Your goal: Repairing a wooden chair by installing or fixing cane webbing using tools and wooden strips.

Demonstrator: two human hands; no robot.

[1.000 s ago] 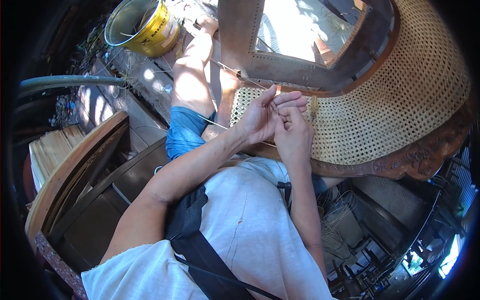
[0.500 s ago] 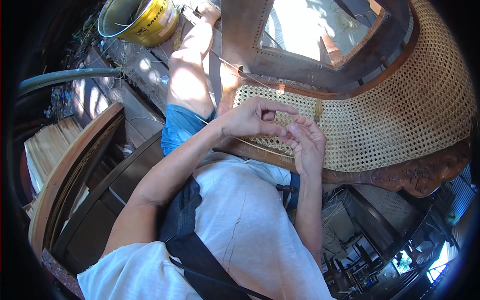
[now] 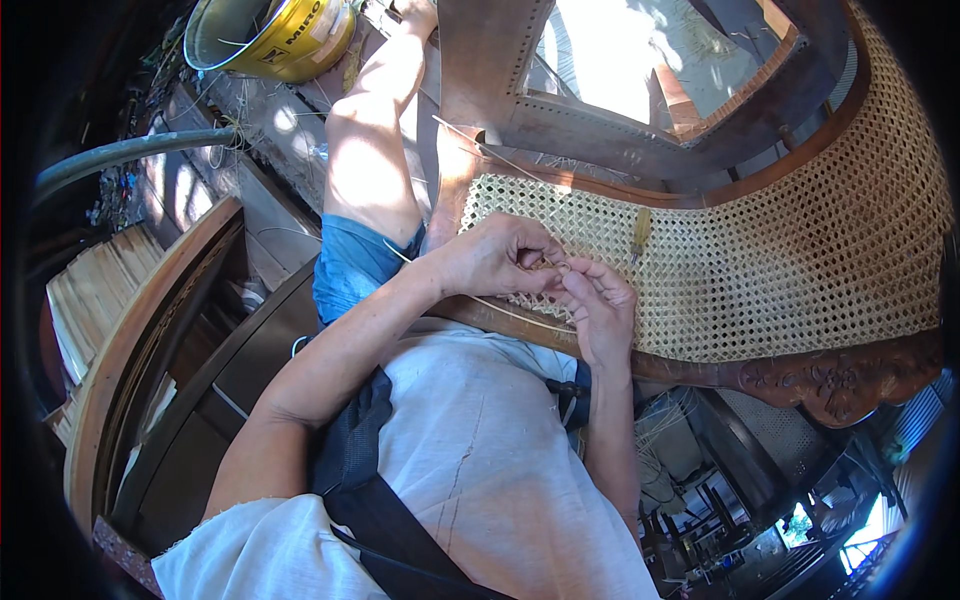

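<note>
1. The left hand (image 3: 500, 255) and right hand (image 3: 602, 300) meet at the fingertips, the right at about 4 o'clock from the left.
2. Both hands have thumb and fingers bent into a pinch; what they grasp is too small to tell.
3. The woven cane panel (image 3: 760, 270) lies beneath the hands and spreads toward 3 o'clock, its carved wooden edge (image 3: 835, 385) at 4.
4. A thin pale strand (image 3: 525, 314) runs at 6 o'clock from the left hand.
5. A slim yellowish item (image 3: 641, 232) rests on the panel, at 1 o'clock from the right hand.
6. A dark wooden frame (image 3: 620, 143) stands at 1 o'clock, a yellow bucket (image 3: 290, 50) at 10.
</note>
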